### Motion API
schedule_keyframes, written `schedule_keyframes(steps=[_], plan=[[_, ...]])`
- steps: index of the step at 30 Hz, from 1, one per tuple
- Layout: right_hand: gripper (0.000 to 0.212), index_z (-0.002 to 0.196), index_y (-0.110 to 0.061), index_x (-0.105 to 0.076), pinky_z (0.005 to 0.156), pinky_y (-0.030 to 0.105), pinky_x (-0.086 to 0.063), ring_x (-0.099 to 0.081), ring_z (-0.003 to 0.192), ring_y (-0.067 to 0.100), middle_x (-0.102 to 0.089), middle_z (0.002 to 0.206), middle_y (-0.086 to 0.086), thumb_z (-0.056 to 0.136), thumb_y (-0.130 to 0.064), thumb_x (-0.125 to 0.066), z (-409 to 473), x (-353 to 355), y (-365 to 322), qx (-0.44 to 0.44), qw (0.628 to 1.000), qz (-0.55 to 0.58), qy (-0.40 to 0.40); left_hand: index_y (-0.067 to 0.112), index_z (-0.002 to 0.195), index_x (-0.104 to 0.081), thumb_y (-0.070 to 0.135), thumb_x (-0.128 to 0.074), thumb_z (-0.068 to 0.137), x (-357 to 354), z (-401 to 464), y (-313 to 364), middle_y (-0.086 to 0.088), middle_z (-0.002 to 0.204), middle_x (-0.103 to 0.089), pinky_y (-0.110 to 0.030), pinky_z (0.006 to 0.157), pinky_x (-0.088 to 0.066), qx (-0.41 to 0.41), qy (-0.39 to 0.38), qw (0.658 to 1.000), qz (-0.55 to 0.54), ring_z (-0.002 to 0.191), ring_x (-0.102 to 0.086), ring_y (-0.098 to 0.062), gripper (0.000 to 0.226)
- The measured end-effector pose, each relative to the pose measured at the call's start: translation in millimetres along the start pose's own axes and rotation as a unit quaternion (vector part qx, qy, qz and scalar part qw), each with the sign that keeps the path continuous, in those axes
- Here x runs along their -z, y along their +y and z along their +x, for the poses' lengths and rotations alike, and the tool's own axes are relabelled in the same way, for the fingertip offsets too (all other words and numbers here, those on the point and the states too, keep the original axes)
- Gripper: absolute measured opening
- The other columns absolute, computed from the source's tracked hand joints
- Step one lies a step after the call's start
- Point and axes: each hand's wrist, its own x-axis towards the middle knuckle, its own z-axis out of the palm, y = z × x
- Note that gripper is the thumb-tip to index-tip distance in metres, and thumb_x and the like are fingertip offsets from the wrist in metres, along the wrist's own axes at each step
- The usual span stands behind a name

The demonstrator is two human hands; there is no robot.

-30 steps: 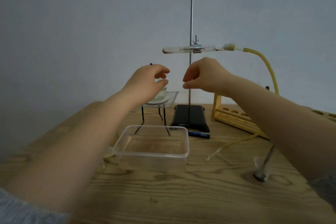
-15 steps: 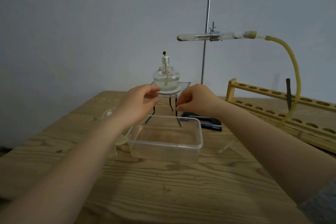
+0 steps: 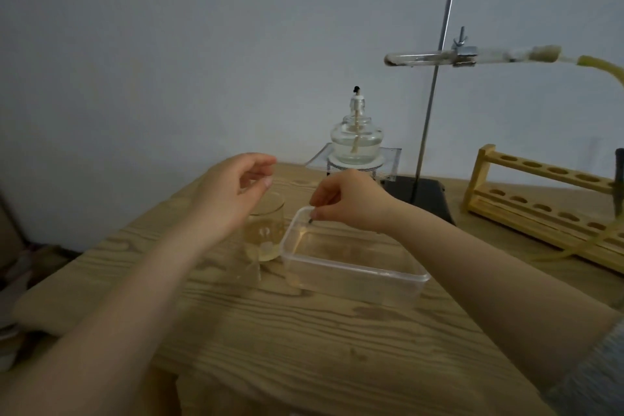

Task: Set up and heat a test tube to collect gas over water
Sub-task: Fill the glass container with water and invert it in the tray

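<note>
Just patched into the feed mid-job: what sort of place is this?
Likely a simple chemistry bench at home or school: a wooden table against a bare wall, with an alcohol lamp, a clamped test tube on a retort stand, and a wooden tube rack.

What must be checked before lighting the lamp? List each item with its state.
1. Test tube clamped on the stand: ok.
2. Stopper and yellow tubing fitted: ok.
3. Tubing outlet in the plastic container: not ok; the tubing trails along the table by the wooden rack.
4. Water in the container: cannot tell.
5. Alcohol lamp under the test tube: not ok; it stands off to one side, unlit.
</note>
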Motion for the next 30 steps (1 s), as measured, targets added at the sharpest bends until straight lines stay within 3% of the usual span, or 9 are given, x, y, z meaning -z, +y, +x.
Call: schedule_keyframes(steps=[2,4,6,8,11,13,15,18,30], plan=[[0.023,0.1,-0.016,-0.07,0.08,0.021,-0.052,-0.062,0.084,0.007,-0.067,0.09,-0.005,0.079,-0.024,-0.076,6.3,-8.6,-5.4,0.004,1.0,0.002,-0.004,0.017,0.116,-0.062,0.007,-0.061,0.088,10.7,-3.7,-10.5,0.009,0.101,-0.063,-0.009,0.085,-0.042,0.016,0.029,0.999,0.004,0.092,-0.059,-0.001,0.03],[0.026,0.102,-0.017,-0.068,0.083,0.025,-0.053,-0.064,0.086,0.01,-0.068,0.092,-0.002,0.078,-0.025,-0.077,12.3,-16.9,-11.1,0.006,1.0,0.006,-0.005,0.017,0.119,-0.061,0.009,-0.063,0.086,18.3,-7.4,-22.7,0.005,0.107,-0.063,-0.024,0.093,-0.045,0.045,0.041,0.998,0.006,0.103,-0.059,-0.01,0.033],[0.03,0.105,-0.017,-0.067,0.081,0.025,-0.053,-0.062,0.087,0.01,-0.067,0.095,-0.002,0.078,-0.026,-0.077,17.0,-24.8,-15.9,0.013,1.0,0.003,-0.011,0.016,0.123,-0.057,0.014,-0.066,0.085,20.9,-12.1,-34.8,0.005,0.111,-0.061,-0.035,0.099,-0.044,0.085,0.025,0.996,0.004,0.111,-0.057,-0.014,0.039],[0.036,0.111,-0.018,-0.063,0.078,0.024,-0.05,-0.06,0.09,0.01,-0.065,0.103,-0.002,0.078,-0.027,-0.077,21.1,-31.0,-19.4,0.016,1.0,-0.014,-0.014,0.015,0.128,-0.053,0.02,-0.069,0.083,19.4,-17.6,-43.9,0.004,0.115,-0.058,-0.034,0.101,-0.041,0.13,-0.007,0.991,-0.013,0.116,-0.054,-0.015,0.048],[0.054,0.125,-0.02,-0.054,0.086,0.03,-0.05,-0.057,0.104,0.015,-0.058,0.119,0.0,0.076,-0.03,-0.077,27.2,-39.3,-25.1,0.009,0.999,-0.029,-0.018,0.015,0.136,-0.044,0.037,-0.076,0.071,18.7,-27.6,-54.8,0.001,0.13,-0.053,-0.036,0.105,-0.039,0.18,-0.064,0.981,-0.023,0.122,-0.048,-0.013,0.076],[0.069,0.134,-0.02,-0.046,0.092,0.033,-0.047,-0.052,0.115,0.019,-0.051,0.131,0.002,0.074,-0.031,-0.079,30.2,-41.6,-27.3,0.004,0.999,-0.041,-0.021,0.017,0.14,-0.039,0.054,-0.078,0.05,19.9,-34.3,-58.1,0.002,0.137,-0.048,-0.04,0.107,-0.037,0.206,-0.11,0.972,-0.023,0.127,-0.044,-0.013,0.105],[0.083,0.141,-0.019,-0.038,0.098,0.034,-0.044,-0.047,0.124,0.021,-0.044,0.141,0.003,0.072,-0.033,-0.081,34.8,-44.1,-28.2,0.0,0.998,-0.053,-0.035,0.018,0.142,-0.035,0.053,-0.082,0.042,19.7,-40.2,-62.8,0.003,0.14,-0.045,-0.038,0.108,-0.036,0.219,-0.159,0.963,-0.01,0.13,-0.041,-0.012,0.115],[0.098,0.146,-0.019,-0.029,0.103,0.035,-0.041,-0.041,0.132,0.023,-0.037,0.149,0.004,0.067,-0.035,-0.084,42.8,-49.6,-27.1,-0.011,0.995,-0.061,-0.073,0.018,0.143,-0.035,0.034,-0.088,0.054,13.8,-47.4,-71.4,0.003,0.137,-0.047,-0.035,0.107,-0.037,0.219,-0.218,0.951,0.009,0.128,-0.043,-0.012,0.105],[0.101,0.148,-0.015,-0.026,0.097,0.028,-0.038,-0.045,0.13,0.02,-0.04,0.147,0.005,0.067,-0.027,-0.085,64.7,-70.0,-17.4,-0.009,0.995,-0.055,-0.082,0.026,0.114,-0.06,0.027,-0.089,0.055,-1.6,-50.9,-84.3,0.02,0.105,-0.061,-0.022,0.091,-0.044,0.204,-0.21,0.956,-0.022,0.103,-0.057,0.001,0.066]])
